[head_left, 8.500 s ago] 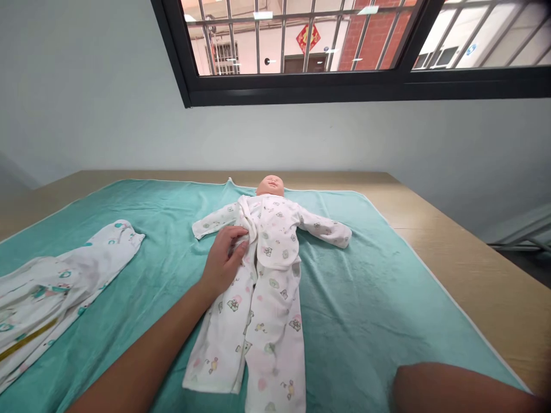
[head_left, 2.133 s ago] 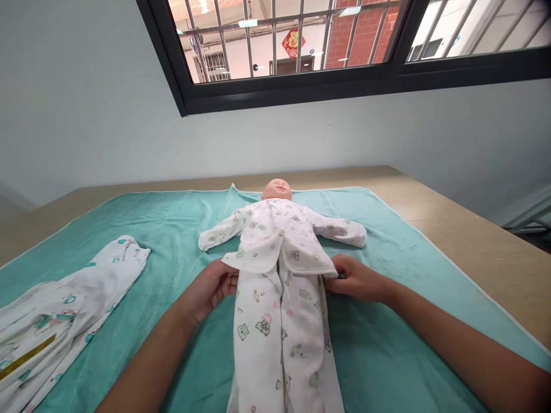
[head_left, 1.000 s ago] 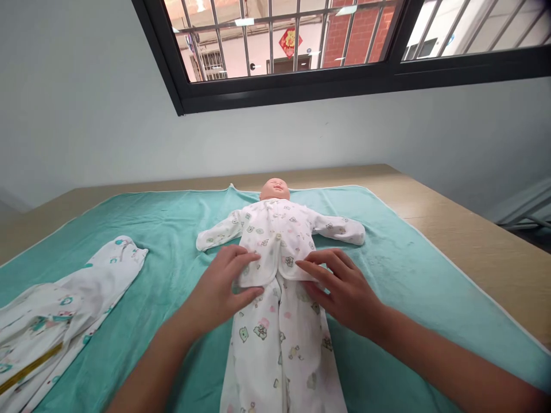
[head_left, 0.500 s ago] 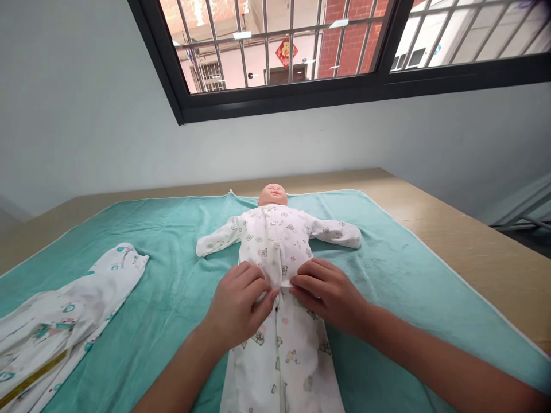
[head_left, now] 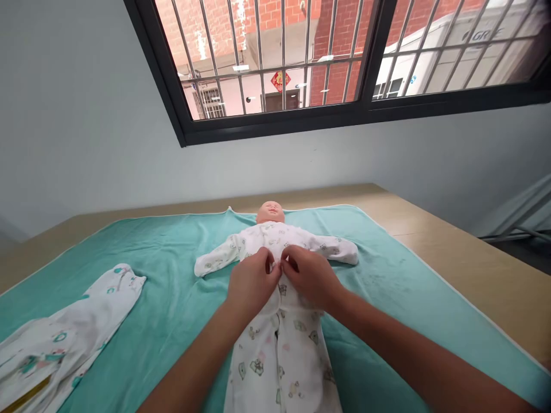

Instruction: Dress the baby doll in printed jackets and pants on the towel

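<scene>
A baby doll (head_left: 270, 211) lies on its back on a teal blanket (head_left: 379, 292), dressed in a white printed romper (head_left: 279, 344) with its sleeves spread out. My left hand (head_left: 252, 282) and my right hand (head_left: 310, 276) meet over the doll's chest. Both pinch the front edges of the romper together at the middle, fingers curled on the cloth. The doll's belly is hidden under my hands.
A second white printed garment (head_left: 60, 338) lies on the blanket at the left. The blanket covers a wooden table (head_left: 473, 269) against a grey wall. A barred window (head_left: 327, 57) is above.
Both hands have slid up from the doll's waist to its chest, still together on the romper's front. The camera has tilted up, showing more of the window.
</scene>
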`<state>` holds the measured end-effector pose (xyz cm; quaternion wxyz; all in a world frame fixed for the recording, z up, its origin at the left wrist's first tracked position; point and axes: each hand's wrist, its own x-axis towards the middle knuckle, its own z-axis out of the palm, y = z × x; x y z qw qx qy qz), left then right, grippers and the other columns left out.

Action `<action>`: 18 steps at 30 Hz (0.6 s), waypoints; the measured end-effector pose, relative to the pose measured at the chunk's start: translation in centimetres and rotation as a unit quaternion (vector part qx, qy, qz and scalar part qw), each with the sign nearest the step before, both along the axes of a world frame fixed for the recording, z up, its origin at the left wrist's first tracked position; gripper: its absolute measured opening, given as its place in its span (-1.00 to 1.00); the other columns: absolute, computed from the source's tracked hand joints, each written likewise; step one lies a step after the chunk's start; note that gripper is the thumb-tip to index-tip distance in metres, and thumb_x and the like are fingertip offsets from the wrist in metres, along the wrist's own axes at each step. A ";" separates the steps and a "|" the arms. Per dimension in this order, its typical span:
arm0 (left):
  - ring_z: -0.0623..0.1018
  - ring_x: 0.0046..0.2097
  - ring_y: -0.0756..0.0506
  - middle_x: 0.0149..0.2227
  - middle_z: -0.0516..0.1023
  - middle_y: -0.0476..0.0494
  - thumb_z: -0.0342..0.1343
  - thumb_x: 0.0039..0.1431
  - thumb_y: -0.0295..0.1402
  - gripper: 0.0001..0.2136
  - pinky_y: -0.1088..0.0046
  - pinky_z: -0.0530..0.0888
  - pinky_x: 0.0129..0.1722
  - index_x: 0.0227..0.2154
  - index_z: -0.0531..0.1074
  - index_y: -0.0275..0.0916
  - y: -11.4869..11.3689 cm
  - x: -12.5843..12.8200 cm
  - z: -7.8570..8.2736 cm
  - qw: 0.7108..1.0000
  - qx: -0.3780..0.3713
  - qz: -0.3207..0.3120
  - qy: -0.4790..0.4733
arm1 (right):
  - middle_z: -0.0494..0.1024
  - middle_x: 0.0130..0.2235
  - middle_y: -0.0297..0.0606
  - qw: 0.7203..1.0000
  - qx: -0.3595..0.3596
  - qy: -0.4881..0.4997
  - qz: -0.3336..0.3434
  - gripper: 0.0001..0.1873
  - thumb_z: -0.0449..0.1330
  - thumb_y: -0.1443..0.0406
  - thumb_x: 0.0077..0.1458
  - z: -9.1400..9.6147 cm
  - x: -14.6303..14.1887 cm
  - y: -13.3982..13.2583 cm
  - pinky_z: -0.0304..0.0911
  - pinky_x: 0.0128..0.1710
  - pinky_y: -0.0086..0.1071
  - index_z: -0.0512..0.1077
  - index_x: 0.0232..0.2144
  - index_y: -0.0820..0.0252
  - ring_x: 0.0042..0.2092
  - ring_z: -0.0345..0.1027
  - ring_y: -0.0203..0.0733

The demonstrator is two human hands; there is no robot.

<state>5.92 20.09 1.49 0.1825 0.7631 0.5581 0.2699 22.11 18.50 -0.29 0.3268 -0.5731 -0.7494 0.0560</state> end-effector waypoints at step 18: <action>0.39 -0.57 0.06 -0.57 0.45 0.03 0.18 0.14 -0.20 -0.76 0.58 0.20 -0.61 -0.46 0.33 -0.25 2.5 -3.3 0.2 0.908 -0.276 -0.094 -0.302 | 0.45 -0.40 -0.16 0.977 -0.048 -0.206 -0.027 -0.93 0.10 0.42 0.11 1.6 -4.6 -0.8 -0.07 -0.51 -0.35 0.34 -0.41 0.21 -0.38 0.30 -0.15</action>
